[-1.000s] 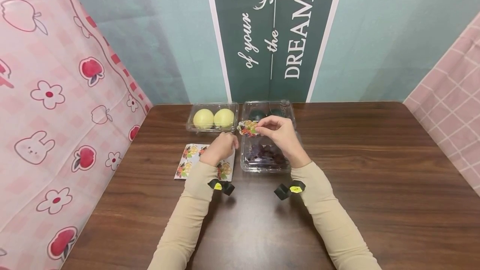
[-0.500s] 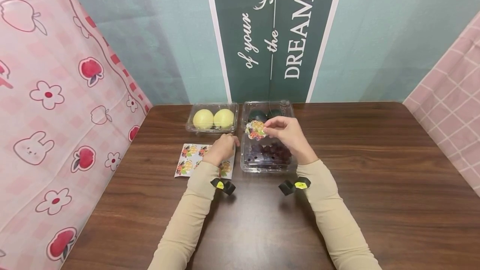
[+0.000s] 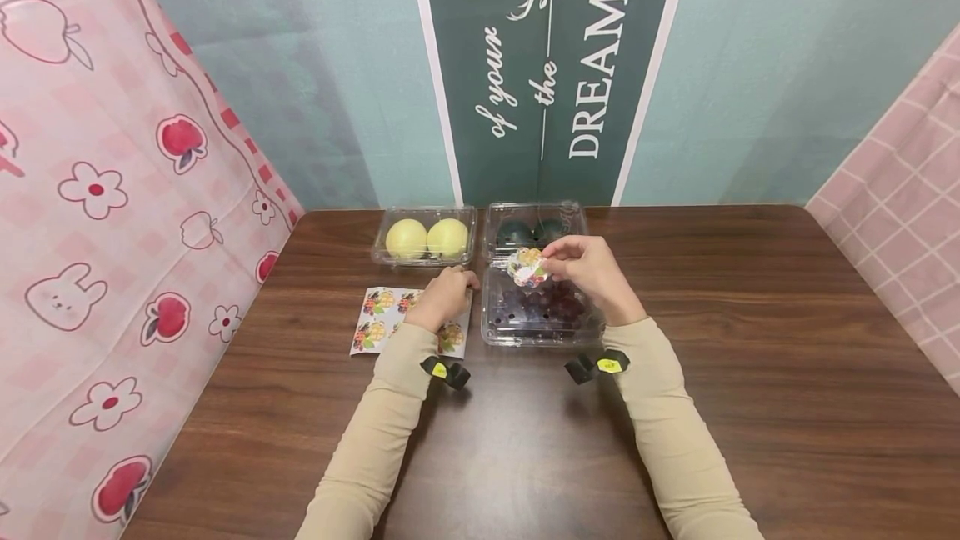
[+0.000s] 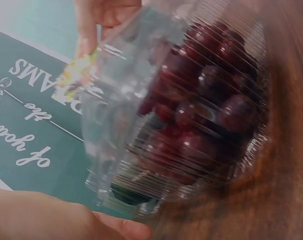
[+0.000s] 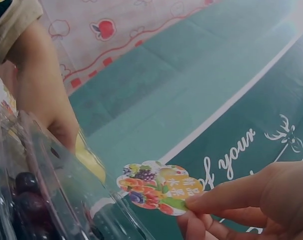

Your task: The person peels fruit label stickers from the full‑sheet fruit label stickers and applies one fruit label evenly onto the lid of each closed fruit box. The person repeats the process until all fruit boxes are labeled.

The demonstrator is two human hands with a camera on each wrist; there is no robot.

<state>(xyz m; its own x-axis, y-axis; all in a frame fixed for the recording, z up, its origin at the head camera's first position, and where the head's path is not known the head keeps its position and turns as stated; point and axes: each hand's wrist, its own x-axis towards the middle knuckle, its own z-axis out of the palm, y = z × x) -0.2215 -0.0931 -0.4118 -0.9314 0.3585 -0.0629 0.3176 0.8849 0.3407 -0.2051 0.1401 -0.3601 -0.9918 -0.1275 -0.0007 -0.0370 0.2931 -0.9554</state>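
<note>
My right hand [image 3: 594, 272] pinches a fruit-printed sticker [image 3: 524, 270] by its edge between thumb and fingertips. The sticker hovers over a clear plastic box of dark red grapes [image 3: 536, 307]. In the right wrist view the sticker [image 5: 159, 189] has a scalloped outline, with printed fruit and an orange patch facing the camera. My left hand [image 3: 444, 297] is over the right part of a white sticker sheet [image 3: 369, 334], just left of the grape box, holding nothing visible. Part of that sheet is hidden under the hand and sleeve. The left wrist view shows the grapes [image 4: 191, 115] through the ribbed lid.
Behind the sticker sheet stands a clear box with two yellow-green fruits [image 3: 427, 238]. A clear box with dark round fruits [image 3: 515, 233] stands directly behind the grapes. The brown wooden table [image 3: 750, 340] meets a green curtain [image 3: 735, 107] at the back.
My right hand has moved to the right with the sticker, bringing it over the grape box. The left hand has shifted only slightly and stays by the sheet.
</note>
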